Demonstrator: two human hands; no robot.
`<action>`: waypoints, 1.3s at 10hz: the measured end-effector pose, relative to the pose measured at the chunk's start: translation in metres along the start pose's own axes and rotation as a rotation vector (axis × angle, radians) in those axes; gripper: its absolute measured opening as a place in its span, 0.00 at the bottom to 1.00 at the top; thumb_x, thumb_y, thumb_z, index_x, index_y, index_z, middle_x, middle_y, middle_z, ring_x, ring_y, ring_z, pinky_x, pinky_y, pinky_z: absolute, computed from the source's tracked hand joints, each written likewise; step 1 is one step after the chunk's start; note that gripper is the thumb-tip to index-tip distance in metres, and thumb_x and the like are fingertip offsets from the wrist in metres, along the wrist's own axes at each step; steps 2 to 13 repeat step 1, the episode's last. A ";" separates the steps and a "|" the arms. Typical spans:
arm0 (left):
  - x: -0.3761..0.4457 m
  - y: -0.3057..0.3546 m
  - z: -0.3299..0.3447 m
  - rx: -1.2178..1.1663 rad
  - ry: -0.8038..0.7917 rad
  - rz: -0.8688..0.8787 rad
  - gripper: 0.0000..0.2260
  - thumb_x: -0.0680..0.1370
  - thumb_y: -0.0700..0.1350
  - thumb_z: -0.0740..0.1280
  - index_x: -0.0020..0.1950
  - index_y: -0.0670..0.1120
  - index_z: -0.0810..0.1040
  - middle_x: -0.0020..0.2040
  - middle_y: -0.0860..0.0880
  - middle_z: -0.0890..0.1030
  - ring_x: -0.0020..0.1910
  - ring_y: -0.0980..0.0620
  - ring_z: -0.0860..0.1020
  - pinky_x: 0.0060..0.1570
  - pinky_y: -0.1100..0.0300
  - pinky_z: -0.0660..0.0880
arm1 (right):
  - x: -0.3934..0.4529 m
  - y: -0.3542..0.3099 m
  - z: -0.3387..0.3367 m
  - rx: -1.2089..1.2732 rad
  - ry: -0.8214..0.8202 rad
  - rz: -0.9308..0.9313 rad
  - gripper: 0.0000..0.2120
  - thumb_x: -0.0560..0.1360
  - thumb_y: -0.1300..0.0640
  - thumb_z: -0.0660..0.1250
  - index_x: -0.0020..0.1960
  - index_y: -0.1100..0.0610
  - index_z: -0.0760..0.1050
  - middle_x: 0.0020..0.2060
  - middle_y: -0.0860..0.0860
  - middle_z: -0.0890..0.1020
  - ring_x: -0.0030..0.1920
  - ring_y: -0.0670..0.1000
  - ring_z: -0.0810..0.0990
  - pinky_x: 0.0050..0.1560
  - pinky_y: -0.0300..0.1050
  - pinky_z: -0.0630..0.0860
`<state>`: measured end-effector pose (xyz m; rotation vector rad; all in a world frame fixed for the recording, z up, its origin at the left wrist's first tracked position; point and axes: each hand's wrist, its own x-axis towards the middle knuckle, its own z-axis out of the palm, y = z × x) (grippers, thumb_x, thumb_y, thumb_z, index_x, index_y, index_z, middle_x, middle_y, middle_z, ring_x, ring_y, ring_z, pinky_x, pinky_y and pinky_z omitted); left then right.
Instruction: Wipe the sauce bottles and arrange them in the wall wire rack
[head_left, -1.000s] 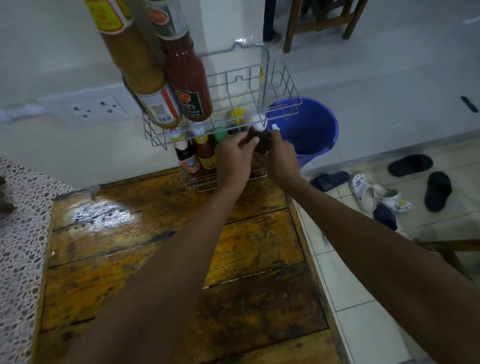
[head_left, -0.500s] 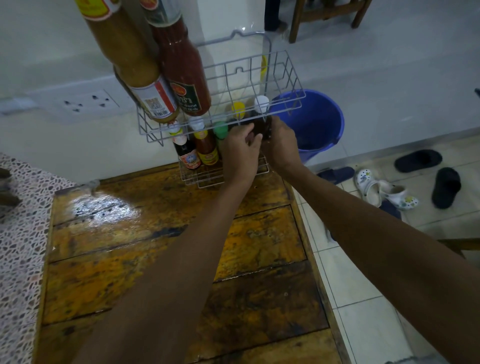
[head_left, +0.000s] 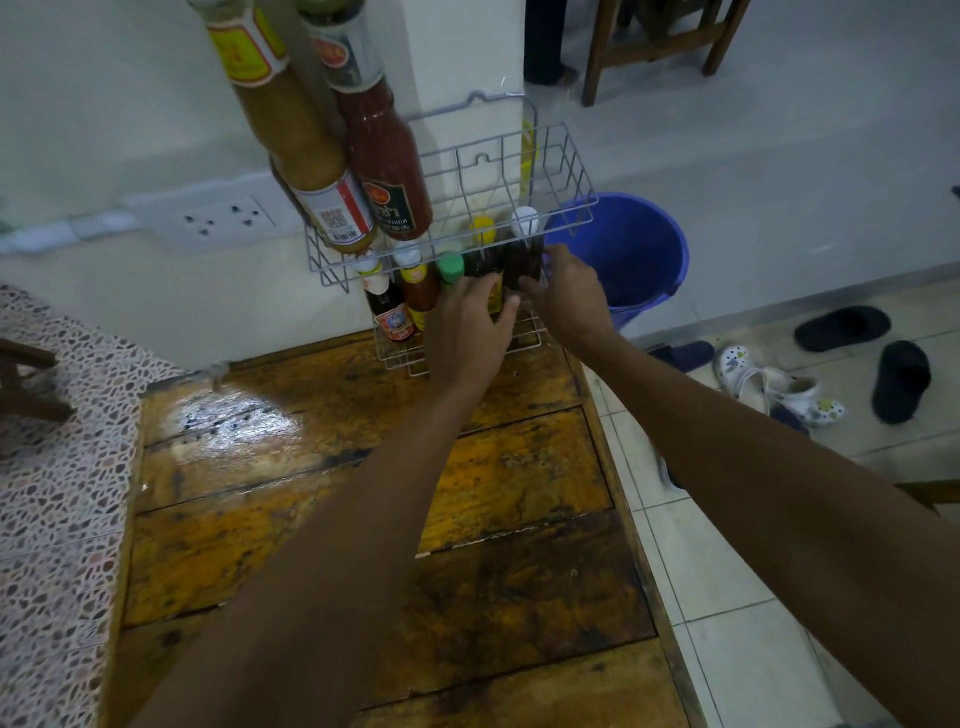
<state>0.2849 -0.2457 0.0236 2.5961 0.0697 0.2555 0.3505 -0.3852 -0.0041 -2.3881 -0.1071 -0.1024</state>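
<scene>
Bottles crowd the lower tier of the wall wire rack (head_left: 566, 171) in the head view. The left hand (head_left: 467, 325) curls round the yellow-capped bottle (head_left: 488, 260); the right hand (head_left: 569, 296) appears to hold the white-capped bottle (head_left: 522, 244) beside it, though its grip is partly hidden. A knock could tip neighbouring small bottles (head_left: 400, 306), and the upper basket's front wire hangs close over the caps. Below sits the wooden table (head_left: 311, 467); the blue bucket (head_left: 634, 260) stands just right.

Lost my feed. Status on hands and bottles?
Left hand on the yellow-capped bottle in the lower rack tier. Right hand at the white-capped bottle; grip unclear. Nothing blocking.
</scene>
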 end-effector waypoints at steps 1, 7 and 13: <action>-0.015 -0.008 -0.005 0.179 -0.028 0.030 0.26 0.83 0.62 0.61 0.73 0.47 0.76 0.66 0.45 0.80 0.65 0.42 0.78 0.60 0.46 0.76 | -0.020 0.001 -0.005 -0.221 -0.008 -0.086 0.16 0.82 0.52 0.56 0.64 0.60 0.69 0.51 0.59 0.82 0.52 0.60 0.82 0.65 0.64 0.74; -0.015 -0.008 -0.005 0.179 -0.028 0.030 0.26 0.83 0.62 0.61 0.73 0.47 0.76 0.66 0.45 0.80 0.65 0.42 0.78 0.60 0.46 0.76 | -0.020 0.001 -0.005 -0.221 -0.008 -0.086 0.16 0.82 0.52 0.56 0.64 0.60 0.69 0.51 0.59 0.82 0.52 0.60 0.82 0.65 0.64 0.74; -0.015 -0.008 -0.005 0.179 -0.028 0.030 0.26 0.83 0.62 0.61 0.73 0.47 0.76 0.66 0.45 0.80 0.65 0.42 0.78 0.60 0.46 0.76 | -0.020 0.001 -0.005 -0.221 -0.008 -0.086 0.16 0.82 0.52 0.56 0.64 0.60 0.69 0.51 0.59 0.82 0.52 0.60 0.82 0.65 0.64 0.74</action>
